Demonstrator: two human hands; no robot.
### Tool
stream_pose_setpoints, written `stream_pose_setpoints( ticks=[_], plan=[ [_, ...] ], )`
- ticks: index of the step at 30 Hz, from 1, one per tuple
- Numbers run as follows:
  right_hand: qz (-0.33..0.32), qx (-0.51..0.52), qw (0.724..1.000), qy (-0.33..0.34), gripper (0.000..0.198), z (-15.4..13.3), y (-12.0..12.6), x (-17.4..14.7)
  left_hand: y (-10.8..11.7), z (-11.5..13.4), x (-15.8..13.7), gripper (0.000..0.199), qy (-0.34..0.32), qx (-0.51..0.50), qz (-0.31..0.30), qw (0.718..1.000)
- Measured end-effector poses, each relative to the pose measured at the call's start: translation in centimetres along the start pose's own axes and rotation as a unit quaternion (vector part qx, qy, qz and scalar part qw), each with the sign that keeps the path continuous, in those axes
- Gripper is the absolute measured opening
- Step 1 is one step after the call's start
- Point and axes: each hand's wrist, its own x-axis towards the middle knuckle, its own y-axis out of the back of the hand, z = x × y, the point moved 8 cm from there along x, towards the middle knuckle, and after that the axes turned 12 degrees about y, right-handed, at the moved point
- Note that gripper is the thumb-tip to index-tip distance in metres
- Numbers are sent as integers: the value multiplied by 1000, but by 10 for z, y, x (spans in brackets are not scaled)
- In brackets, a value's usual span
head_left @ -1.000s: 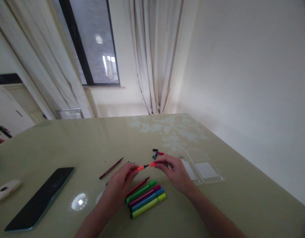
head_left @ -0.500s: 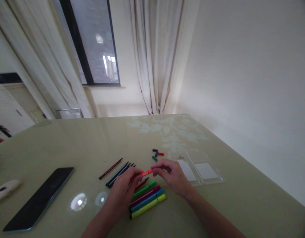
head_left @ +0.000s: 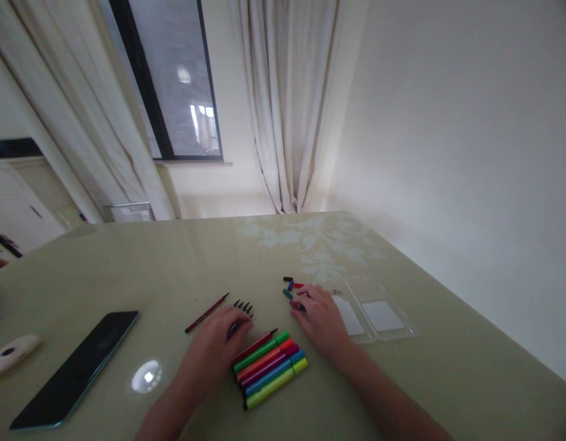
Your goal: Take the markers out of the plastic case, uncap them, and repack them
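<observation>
Markers, capped [head_left: 269,368]: five, lying side by side on the table [head_left: 173,269] between the two forearms, slanted. Order from far to near: green [head_left: 261,353], orange [head_left: 264,361], magenta, blue, yellow [head_left: 276,384]. Just beyond the green one lies an uncapped dark-red marker [head_left: 254,347], black nib toward the upper right.

Left hand [head_left: 218,337]: lowered over a group of dark uncapped markers [head_left: 242,306], covering most of their barrels (only the black nibs show clearly past the knuckles). Fingers bent, thumb near the index finger; whether they grip a barrel cannot be told from this view. Beyond this hand, to its left, a separate slim dark-red marker [head_left: 207,312] lies alone, uncapped.

Right hand [head_left: 320,318]: low over the table, beside the loose caps. Fingers curled, thumb beneath; cannot tell whether a cap is pinched, as the fingertips obscure the spot. Caps visible near the fingertips: black [head_left: 287,278], blue-purple [head_left: 290,285], red [head_left: 298,285], teal [head_left: 287,294].

Clear plastic case [head_left: 388,336]: open and flat, right of the right hand, white rectangles showing in both halves. Far left: dark flat device [head_left: 76,367], pale oval object [head_left: 14,354] beside it.
</observation>
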Motion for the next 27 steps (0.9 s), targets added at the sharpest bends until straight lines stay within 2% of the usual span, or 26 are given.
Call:
stream_pose_setpoints(
  ticks=[3,4,6,12,18,20,23,25,27],
  plan=[
    [-11,-11,1000,4,7,-4,-1,0,38,-39,7,28,81,66,152,983],
    [-14,-12,1000,3,6,-4,-1,0,46,-48,7,29,93,96,180,974],
    [-19,-10,1000,1,6,-5,-2,0,53,-61,7,29,101,138,195,966],
    [-15,14,1000,12,7,-6,-1,0,45,-72,5,29,121,217,168,954],
    [21,72,997,7,3,-6,6,3,45,-72,7,26,146,227,139,953],
    [32,106,994,9,3,-8,8,4,42,-61,10,26,125,169,135,968],
    [47,181,982,13,9,-13,12,4,26,-35,13,27,60,6,79,995],
    [59,216,975,13,12,-16,16,5,15,-17,11,26,18,-69,45,996],
    [71,230,971,13,14,-17,21,5,8,-5,8,26,-8,-95,33,995]
  ],
)
